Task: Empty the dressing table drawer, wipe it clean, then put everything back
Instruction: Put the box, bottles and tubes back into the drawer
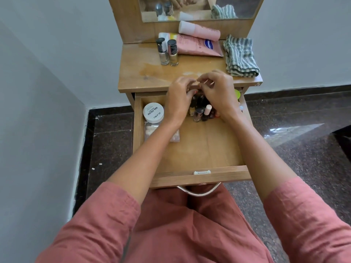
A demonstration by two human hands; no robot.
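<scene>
The drawer (199, 176) stood pulled out towards the person, not yet emptied. Both hands were at its far end, close together over a huddle of small nail polish bottles (202, 112). The left hand (178, 99) and the right hand (218, 92) had their fingers curled and their fingertips almost meeting. Whether either was actually clamped on a bottle could not be told, since the hands hid what lay under them.

At the far left of the drawer sat a white jar (153, 112), with a clear packet (150, 130) just nearer than it. A green lid (237, 93) peeked out at the far right. Two polish bottles (173, 54) already stood upright on the table (152, 73), near the pink tubes (199, 45). The striped cloth (240, 56) lay folded at the right of the table, apparently unused.

The remaining bottles were probably glass: light, rigid, smooth and breakable, and packed so closely that moving one might topple its neighbours. The safest hold was likely around the cap or neck, lifting straight up, a few at a time. The jar looked light and wide, best gripped across its lid. The packet seemed thin and flimsy, best pinched at an edge.
</scene>
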